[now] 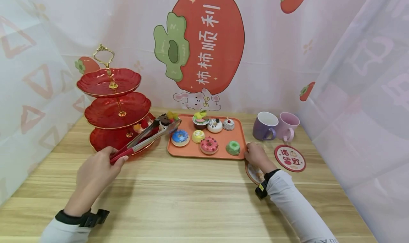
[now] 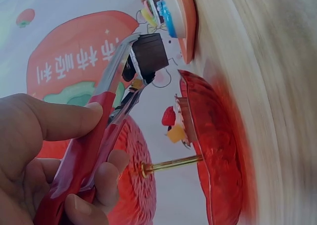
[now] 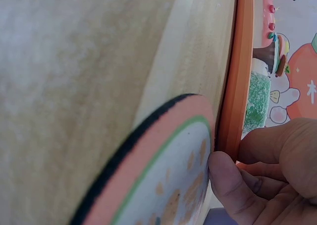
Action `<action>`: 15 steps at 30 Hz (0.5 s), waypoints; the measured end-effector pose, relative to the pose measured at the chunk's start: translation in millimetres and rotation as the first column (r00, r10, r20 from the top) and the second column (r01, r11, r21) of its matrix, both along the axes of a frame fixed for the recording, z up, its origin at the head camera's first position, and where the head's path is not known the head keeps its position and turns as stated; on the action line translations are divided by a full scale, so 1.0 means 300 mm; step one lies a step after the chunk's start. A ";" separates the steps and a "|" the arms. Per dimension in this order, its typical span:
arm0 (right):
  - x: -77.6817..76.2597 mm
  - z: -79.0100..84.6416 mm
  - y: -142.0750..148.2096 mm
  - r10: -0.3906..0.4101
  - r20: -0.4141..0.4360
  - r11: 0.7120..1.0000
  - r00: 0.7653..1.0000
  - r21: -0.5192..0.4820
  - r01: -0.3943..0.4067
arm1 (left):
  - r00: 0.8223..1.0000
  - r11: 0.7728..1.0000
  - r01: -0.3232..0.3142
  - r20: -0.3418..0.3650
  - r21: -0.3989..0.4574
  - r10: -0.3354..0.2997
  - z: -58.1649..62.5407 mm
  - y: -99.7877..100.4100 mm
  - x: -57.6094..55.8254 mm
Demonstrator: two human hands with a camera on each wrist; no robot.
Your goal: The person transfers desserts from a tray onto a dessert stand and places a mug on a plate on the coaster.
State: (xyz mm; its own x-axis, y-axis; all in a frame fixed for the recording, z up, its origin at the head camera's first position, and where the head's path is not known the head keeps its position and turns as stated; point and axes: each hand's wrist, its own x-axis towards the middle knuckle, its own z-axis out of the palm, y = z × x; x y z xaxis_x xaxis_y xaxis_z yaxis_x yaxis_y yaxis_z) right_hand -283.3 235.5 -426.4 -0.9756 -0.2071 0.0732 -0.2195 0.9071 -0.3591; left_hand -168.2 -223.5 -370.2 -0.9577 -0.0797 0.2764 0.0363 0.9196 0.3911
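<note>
Red-handled tongs (image 1: 150,140) are gripped in my left hand (image 1: 99,170), left of the tray. Between their tips is a small dark-brown cup dessert (image 2: 151,54), raised beside the stand's bottom tier; fruit-coloured topping shows near it in the head view. My right hand (image 1: 258,157) pinches the front right corner of the orange tray (image 1: 179,151). Toy sweets sit on the tray, among them a blue donut (image 1: 180,138), a pink donut (image 1: 209,145) and a green cake (image 1: 233,147). A fruit tart (image 2: 184,118) rests on the red three-tier stand's bottom plate (image 2: 218,136).
The red tiered stand (image 1: 116,109) rises at the left. A round coaster (image 1: 254,173) lies partly under my right wrist, and another coaster (image 1: 290,158) is farther right. Behind them stand a purple mug (image 1: 263,127) and a pink mug (image 1: 285,125). Printed cloth encloses the table.
</note>
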 end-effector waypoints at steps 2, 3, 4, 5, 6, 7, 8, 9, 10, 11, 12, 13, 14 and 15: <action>-0.002 0.000 -0.001 0.003 0.002 1.000 1.000 -0.002 -0.003 | 1.000 1.000 -0.008 -0.005 -0.003 0.008 0.000 -0.012 0.018; -0.002 -0.001 -0.001 0.010 0.003 1.000 1.000 -0.005 -0.010 | 1.000 1.000 -0.012 -0.002 -0.004 0.012 -0.001 -0.018 0.026; -0.003 -0.001 0.000 0.013 0.003 1.000 1.000 -0.006 -0.013 | 1.000 1.000 -0.020 -0.002 -0.004 0.019 -0.001 -0.024 0.034; -0.003 -0.001 0.001 0.018 0.002 1.000 1.000 -0.009 -0.018 | 1.000 1.000 -0.027 -0.008 -0.006 0.027 0.000 -0.030 0.042; -0.003 -0.001 0.003 0.020 0.001 1.000 1.000 -0.012 -0.020 | 0.999 0.999 -0.033 -0.011 -0.008 0.033 0.000 -0.035 0.049; -0.003 -0.002 0.005 0.021 0.000 1.000 1.000 -0.013 -0.021 | 0.999 0.999 -0.037 -0.017 -0.011 0.037 0.000 -0.040 0.055; -0.003 -0.001 0.006 0.020 -0.003 1.000 1.000 -0.012 -0.020 | 0.999 0.999 -0.041 -0.024 -0.013 0.041 0.000 -0.044 0.060; -0.002 0.000 0.007 0.018 -0.005 1.000 1.000 -0.013 -0.018 | 0.999 0.999 -0.043 -0.025 -0.010 0.042 -0.001 -0.048 0.066; -0.002 0.000 0.008 0.015 -0.007 1.000 1.000 -0.011 -0.015 | 0.998 0.999 -0.047 -0.031 -0.011 0.047 0.000 -0.051 0.072; -0.002 0.001 0.008 0.014 -0.007 1.000 1.000 -0.011 -0.014 | 0.998 0.999 -0.049 -0.036 -0.010 0.048 0.000 -0.053 0.078; -0.002 0.001 0.009 0.013 -0.008 1.000 1.000 -0.009 -0.013 | 0.998 0.999 -0.049 -0.039 -0.010 0.048 -0.001 -0.057 0.085; -0.002 0.000 0.009 0.014 -0.010 1.000 1.000 -0.005 -0.014 | 0.998 0.999 -0.051 -0.040 -0.008 0.050 -0.001 -0.059 0.092; -0.002 0.000 0.008 0.015 -0.010 1.000 1.000 -0.003 -0.015 | 0.998 0.999 -0.052 -0.037 -0.005 0.052 -0.002 -0.063 0.099; -0.003 -0.001 0.008 0.019 -0.011 1.000 1.000 -0.003 -0.019 | 0.998 0.998 -0.056 -0.037 -0.003 0.056 -0.002 -0.065 0.107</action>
